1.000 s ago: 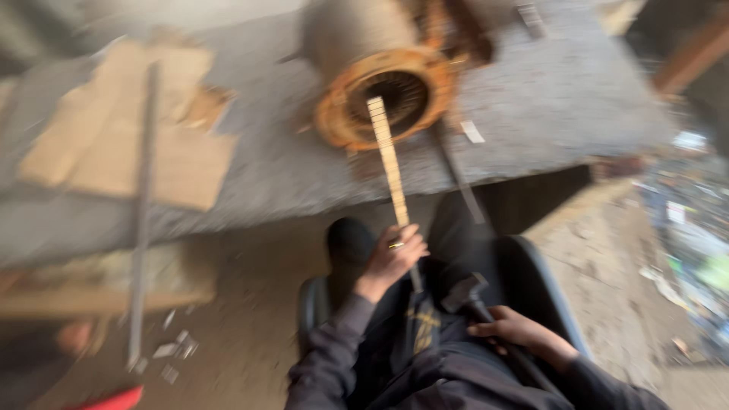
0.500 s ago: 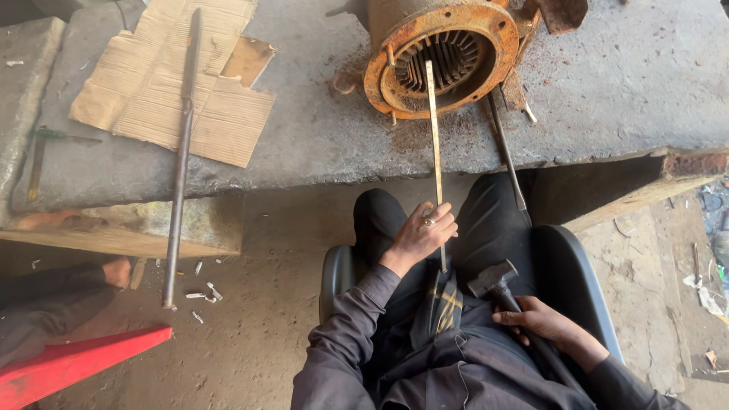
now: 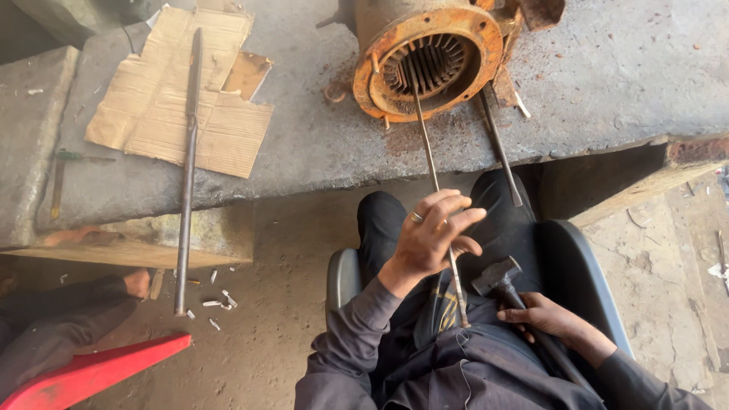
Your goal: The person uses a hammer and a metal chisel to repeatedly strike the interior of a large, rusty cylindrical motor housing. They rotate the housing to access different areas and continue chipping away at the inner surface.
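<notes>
Head view | left hand [image 3: 430, 241] grips thin rod [image 3: 433, 175] — right hand [image 3: 548, 316] grips hammer [image 3: 497, 277] | torn tan cardboard [image 3: 178, 95] left

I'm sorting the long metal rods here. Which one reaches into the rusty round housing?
The thin rod held by the left hand; the long bar lies across cardboard, the other rod beside the housing.

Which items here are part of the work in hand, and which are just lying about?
In use: thin rod in left hand, its tip in the rusty motor housing; hammer in right hand.

Lying about: cardboard, long bar, second rod, red object.
</notes>
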